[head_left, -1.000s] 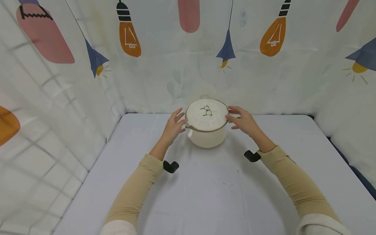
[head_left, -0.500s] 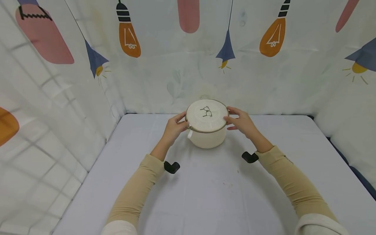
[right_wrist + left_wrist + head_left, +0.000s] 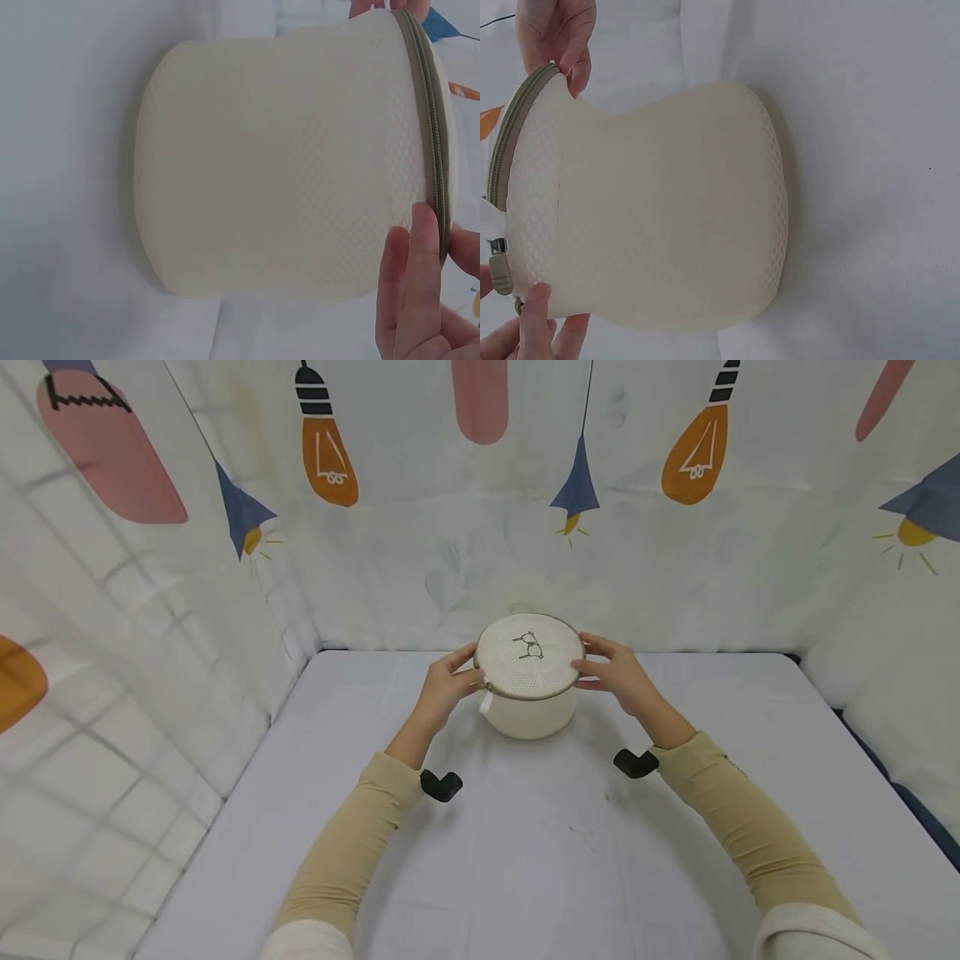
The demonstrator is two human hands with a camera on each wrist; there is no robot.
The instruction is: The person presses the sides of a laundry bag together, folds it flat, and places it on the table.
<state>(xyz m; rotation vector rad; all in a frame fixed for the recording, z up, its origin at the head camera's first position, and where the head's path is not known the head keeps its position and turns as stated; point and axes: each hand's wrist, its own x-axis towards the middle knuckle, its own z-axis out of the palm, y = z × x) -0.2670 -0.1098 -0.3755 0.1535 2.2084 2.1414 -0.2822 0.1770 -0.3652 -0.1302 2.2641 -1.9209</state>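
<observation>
A round cream mesh laundry bag stands upright on the table, its flat top bearing a small line drawing. A brownish zipper runs around the top edge. My left hand pinches that edge on the left side, thumb and fingers close to the zipper pull. On the opposite side, my right hand holds the edge between thumb and fingers, as the right wrist view shows. Whether anything is inside the bag cannot be seen.
A white cloth covers the table. Behind it hangs a pale curtain printed with bulbs and lamps, close to the bag. Black wrist cameras project from both sleeves.
My left fingers, loosely spread beside the bag before, have closed onto its top edge. The right hand has shifted slightly inward and gripped the other side. The bag has hardly moved.
</observation>
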